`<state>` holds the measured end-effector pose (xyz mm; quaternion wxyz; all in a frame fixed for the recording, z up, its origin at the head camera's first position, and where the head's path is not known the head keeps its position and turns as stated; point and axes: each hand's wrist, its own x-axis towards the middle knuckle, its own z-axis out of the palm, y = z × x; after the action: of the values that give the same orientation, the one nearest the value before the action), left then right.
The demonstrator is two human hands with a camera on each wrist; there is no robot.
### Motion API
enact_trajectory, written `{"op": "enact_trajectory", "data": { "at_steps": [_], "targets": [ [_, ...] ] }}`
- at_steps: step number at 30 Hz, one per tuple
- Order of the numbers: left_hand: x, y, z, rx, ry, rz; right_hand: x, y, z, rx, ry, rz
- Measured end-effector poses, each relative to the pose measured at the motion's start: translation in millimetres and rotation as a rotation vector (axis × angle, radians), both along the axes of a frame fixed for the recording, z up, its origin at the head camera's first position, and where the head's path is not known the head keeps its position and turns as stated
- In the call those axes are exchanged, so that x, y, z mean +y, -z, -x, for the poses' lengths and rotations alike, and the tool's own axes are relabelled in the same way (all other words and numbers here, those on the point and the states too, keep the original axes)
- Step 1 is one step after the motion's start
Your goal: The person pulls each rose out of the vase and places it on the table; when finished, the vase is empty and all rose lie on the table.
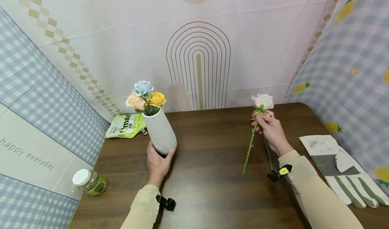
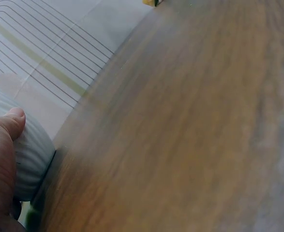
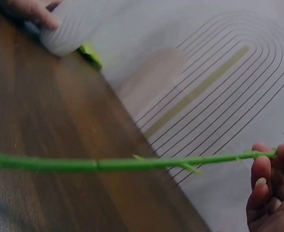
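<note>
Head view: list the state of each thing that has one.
Vase: gripped by the left hand
Blue flower: in the vase
Peach flower: in the vase
Yellow flower: in the vase
White flower: held in the right hand
Pink flower: partly hidden by that hand
Jar: lid on
Packet: unclear whether sealed
Glove: unworn, lying flat

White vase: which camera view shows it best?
Head: nearly the whole white vase shows, clear and uncropped. Left wrist catches only a cropped part beyond the left hand; right wrist, a blurred part near the upper left corner.

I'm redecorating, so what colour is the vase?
The ridged vase is white; it shows best in the head view.
</note>
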<state>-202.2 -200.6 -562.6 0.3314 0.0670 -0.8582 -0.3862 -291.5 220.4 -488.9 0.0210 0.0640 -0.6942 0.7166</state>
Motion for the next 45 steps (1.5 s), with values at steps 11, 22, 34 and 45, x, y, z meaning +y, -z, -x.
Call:
{"op": "enact_trajectory", "data": {
  "at_steps": [11, 22, 34, 45],
  "targets": [
    [-0.6, 2.1, 0.9, 0.011, 0.005, 0.000, -3, 34.4, 23.4, 0.077, 0.029, -0.468],
    [-0.3, 0.8, 1.0, 0.017, 0.008, 0.004, 2, 55.6, 29.3, 0.180, 0.141, -0.697],
    [0.5, -0.4, -0.5, 0.005, -0.001, 0.007, 3, 66.5, 28.3, 0.141, 0.165, -0.705],
    [0.3, -0.5, -0.1, -0.014, 0.002, 0.001, 1, 68.6, 28.0, 0.073, 0.131, -0.719]
  ]
}}
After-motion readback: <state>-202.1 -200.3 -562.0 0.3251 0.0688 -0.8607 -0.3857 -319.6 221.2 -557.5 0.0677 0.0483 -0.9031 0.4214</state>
